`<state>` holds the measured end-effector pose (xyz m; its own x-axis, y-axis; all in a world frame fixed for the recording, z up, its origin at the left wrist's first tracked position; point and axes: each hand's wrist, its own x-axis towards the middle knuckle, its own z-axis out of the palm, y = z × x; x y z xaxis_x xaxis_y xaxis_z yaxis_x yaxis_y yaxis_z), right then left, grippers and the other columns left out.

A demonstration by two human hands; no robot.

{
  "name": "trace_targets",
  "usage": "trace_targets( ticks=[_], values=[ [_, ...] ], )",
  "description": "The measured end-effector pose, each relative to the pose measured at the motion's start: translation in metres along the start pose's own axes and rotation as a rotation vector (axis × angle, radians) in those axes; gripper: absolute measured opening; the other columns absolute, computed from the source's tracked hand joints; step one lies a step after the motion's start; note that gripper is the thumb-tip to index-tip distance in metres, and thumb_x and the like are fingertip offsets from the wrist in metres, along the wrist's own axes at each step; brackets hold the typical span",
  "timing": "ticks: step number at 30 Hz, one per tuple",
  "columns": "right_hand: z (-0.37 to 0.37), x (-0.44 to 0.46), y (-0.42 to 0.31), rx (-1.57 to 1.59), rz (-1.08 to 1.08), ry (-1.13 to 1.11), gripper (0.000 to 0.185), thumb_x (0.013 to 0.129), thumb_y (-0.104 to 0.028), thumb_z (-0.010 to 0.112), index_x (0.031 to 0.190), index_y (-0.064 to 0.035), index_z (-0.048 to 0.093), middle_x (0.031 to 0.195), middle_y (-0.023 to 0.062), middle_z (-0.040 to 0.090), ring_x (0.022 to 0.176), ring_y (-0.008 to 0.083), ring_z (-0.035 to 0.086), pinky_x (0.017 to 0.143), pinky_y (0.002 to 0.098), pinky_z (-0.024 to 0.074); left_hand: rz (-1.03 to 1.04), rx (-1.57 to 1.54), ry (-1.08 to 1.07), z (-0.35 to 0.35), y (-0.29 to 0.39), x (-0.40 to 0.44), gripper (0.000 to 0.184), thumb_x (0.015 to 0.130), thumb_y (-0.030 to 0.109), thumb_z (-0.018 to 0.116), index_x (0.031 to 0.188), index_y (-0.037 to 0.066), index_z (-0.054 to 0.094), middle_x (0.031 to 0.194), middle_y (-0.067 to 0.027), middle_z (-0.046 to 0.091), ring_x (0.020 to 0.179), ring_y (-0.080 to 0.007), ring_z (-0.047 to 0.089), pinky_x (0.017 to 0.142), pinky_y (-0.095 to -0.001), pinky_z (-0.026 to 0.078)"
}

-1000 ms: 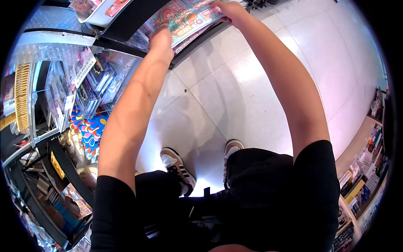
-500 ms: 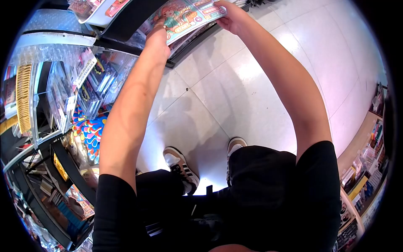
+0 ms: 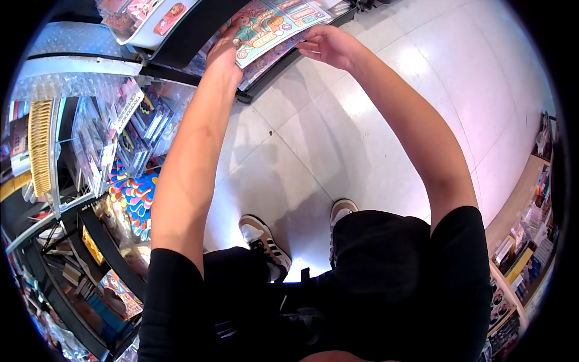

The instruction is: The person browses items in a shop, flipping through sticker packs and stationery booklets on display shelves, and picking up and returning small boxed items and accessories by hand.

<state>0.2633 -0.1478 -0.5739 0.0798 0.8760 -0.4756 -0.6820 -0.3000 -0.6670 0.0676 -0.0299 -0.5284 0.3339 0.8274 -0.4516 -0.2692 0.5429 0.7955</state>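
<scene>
A flat, colourful illustrated sheet or booklet [image 3: 271, 27] lies at an angle over the black shelf at the top of the view. My left hand [image 3: 224, 51] grips its left edge, with some fingers hidden by the hand itself. Close to its lower right edge is my right hand [image 3: 329, 47], its fingers apart and slightly curled, with nothing visibly held. Beneath the booklet, more printed items [image 3: 274, 60] show along the shelf edge.
A white bin [image 3: 151, 27] stands at the upper left. Racks of plastic-wrapped goods [image 3: 136, 130] and a black-framed shelf [image 3: 54, 289] line the left. Stocked shelves [image 3: 522, 253] curve along the right. Pale floor tiles [image 3: 362, 139] lie below, around my shoes [image 3: 265, 244].
My right hand has let go of the booklet's right edge, moved down slightly and opened. The booklet's lower left corner has shifted a little left, still in my left hand.
</scene>
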Motion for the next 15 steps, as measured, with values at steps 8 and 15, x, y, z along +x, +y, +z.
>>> trace_targets(
  ticks=[8,15],
  values=[
    [0.001,0.007,0.012,-0.026,-0.072,0.066,0.021,0.099,-0.019,0.058,0.116,-0.0078,0.059,0.11,0.0053,0.067,0.102,0.0169,0.066,0.081,0.0282,0.0553,0.05,-0.059,-0.117,-0.006,-0.004,-0.064,0.037,0.102,0.024,0.056,0.129,-0.001,0.054,0.121,-0.0156,0.065,0.107,-0.0259,0.067,0.092,-0.0385,0.057],
    [0.035,-0.025,-0.008,0.181,-0.333,-0.176,0.029,0.098,-0.027,0.061,0.119,-0.0076,0.061,0.116,0.0109,0.068,0.103,0.0201,0.069,0.086,0.0329,0.0583,-0.015,-0.056,-0.264,-0.01,-0.017,-0.145,0.05,0.103,0.027,0.052,0.141,-0.004,0.043,0.134,-0.0176,0.058,0.118,-0.0283,0.063,0.1,-0.0406,0.053]
  ],
)
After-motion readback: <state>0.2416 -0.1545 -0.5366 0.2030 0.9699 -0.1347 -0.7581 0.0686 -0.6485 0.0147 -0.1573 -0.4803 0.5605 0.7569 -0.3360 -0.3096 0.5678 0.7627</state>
